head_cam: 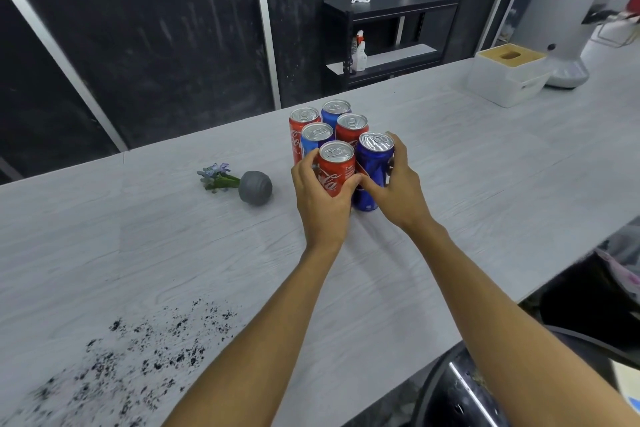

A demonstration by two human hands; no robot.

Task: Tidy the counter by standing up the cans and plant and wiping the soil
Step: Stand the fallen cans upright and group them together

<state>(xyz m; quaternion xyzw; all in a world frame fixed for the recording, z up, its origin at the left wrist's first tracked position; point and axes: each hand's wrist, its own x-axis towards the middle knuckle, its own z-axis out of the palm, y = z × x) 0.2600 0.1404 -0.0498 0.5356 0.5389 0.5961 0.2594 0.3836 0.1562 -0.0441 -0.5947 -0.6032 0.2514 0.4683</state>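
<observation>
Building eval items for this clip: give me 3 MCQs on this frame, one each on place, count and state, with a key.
1. Where does the spilled soil lie relative to the cans?
A. Behind them, by the wall
B. Nearer the camera, to the left
C. To their right, by the white box

2. How many cans stand in the cluster?
A. Four
B. Six
C. Eight

3. What state is the plant in?
A. Upright
B. Held in the left hand
C. Lying on its side

Key:
1 B, the dark specks spread over the counter's near left part.
2 B, six silver tops show, with the left hand on the near red can and the right hand on the dark blue can.
3 C, its grey pot lies sideways, flowers pointing left.
</observation>
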